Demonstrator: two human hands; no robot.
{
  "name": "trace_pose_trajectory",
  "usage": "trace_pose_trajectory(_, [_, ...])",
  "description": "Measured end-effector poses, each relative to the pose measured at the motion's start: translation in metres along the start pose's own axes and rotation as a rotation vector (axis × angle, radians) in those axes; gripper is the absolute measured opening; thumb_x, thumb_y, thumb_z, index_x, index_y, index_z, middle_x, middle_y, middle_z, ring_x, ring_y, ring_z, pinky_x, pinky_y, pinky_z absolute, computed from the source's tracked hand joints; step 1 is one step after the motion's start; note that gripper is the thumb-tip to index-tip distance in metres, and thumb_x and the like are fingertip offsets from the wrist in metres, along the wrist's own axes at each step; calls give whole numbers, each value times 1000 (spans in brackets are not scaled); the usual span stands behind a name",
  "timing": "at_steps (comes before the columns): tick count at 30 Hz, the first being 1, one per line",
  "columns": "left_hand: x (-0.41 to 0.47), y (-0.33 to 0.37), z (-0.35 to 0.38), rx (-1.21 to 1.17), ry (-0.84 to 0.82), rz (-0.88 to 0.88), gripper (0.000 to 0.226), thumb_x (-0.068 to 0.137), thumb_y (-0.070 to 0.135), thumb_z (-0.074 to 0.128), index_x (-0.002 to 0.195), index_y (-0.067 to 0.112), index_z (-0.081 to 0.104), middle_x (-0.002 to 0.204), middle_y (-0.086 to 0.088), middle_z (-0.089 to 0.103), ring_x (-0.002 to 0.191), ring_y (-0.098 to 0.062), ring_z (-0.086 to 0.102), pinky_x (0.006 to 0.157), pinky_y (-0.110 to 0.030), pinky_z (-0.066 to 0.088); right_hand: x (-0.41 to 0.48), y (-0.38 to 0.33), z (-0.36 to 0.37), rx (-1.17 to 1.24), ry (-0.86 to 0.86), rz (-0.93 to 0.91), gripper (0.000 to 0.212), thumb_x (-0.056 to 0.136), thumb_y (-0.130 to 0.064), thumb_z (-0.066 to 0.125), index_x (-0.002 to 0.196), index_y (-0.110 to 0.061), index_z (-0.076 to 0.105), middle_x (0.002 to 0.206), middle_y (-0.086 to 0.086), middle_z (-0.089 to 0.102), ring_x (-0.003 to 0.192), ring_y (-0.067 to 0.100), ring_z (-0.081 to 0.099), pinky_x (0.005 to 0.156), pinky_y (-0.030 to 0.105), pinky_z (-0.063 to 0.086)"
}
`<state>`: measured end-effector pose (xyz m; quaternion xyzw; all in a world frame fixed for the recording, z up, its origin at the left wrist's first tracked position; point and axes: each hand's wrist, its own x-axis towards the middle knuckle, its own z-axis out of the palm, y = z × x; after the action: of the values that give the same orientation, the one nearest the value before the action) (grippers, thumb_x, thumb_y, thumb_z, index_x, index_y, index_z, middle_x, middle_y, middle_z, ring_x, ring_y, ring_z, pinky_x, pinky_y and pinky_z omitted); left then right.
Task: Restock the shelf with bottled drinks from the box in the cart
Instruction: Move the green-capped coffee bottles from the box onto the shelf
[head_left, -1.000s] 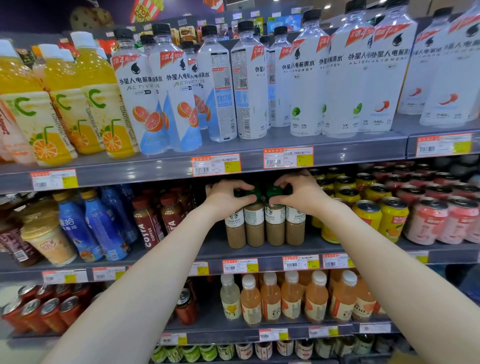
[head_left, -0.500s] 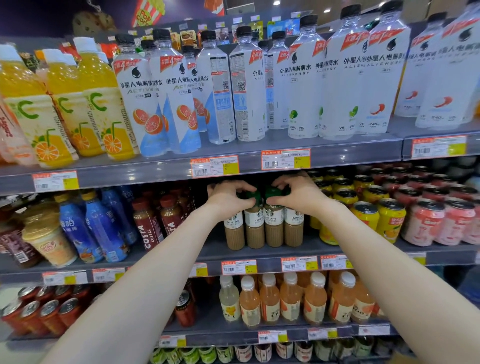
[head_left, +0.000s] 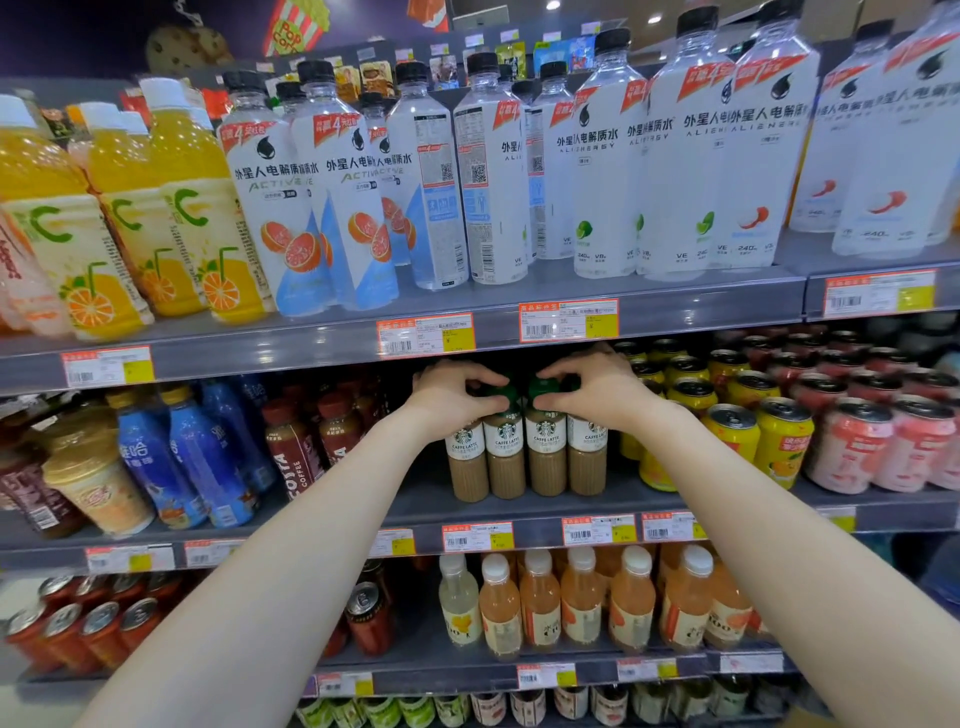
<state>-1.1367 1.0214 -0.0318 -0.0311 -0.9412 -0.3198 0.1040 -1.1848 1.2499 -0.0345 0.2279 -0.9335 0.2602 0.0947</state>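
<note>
Starbucks CAFFE LATTE bottles, frame centre, near shelf edge; left hand and right hand grip their green caps.

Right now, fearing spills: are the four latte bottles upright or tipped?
Upright: the latte bottles stand on their bases on the shelf, labels level, left hand and right hand gripping their caps.

Green caps of the four latte bottles: were mostly covered by the left hand and right hand, which were curled over them. Price tags: print was blurred and could not be read. White bottles at far right: were cut off by the picture's edge. Lowest row of bottles: was cut off by the bottom edge. Rear cans on the middle shelf: were lost in shadow.
</note>
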Motion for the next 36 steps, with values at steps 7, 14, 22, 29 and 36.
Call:
trace_pose_trajectory(7, [4, -9, 5, -53, -7, 11, 29, 55, 76, 67, 84, 74, 63, 120, 23, 68, 119, -4, 59, 113, -36, 43, -6, -5, -1, -28, 18, 8, 46, 86, -61, 68, 129, -44, 65, 141, -6, 60, 137, 26, 33, 115, 39, 28])
trace_pose_trajectory(14, [5, -11, 8, -72, 24, 22, 23, 65, 65, 76, 87, 63, 69, 113, 22, 71, 111, -1, 62, 110, -36, 46, -6, -6, 2, -73, 21, 35, 48, 87, -64, 65, 131, -45, 65, 146, -3, 56, 139, 27, 30, 111, 39, 20])
trace_pose_trajectory(22, [5, -15, 9, -70, 32, 57, 27, 60, 75, 67, 87, 72, 64, 117, 28, 68, 122, -6, 58, 116, -42, 38, -6, -5, 6, -117, 12, 40, 49, 88, -65, 63, 133, -47, 62, 148, -4, 55, 140, 27, 27, 108, 40, 18])
trace_pose_trajectory(29, [-15, -24, 27, -167, 447, 62, 35, 73, 59, 80, 105, 54, 66, 119, 20, 63, 124, -12, 53, 113, -38, 33, -33, 4, 31, 249, 499, -10, 42, 89, -33, 73, 129, -23, 65, 128, 4, 63, 121, 29, 55, 103, 51, 42])
trace_pose_trajectory(36, [-63, -65, 86, -280, 533, -140, 84, 79, 51, 77, 149, 23, 39, 139, -1, 50, 124, -18, 53, 106, -42, 44, -85, 17, 108, 275, 628, 271, 54, 93, -17, 67, 142, -4, 46, 137, 15, 53, 128, 32, 49, 108, 51, 41])
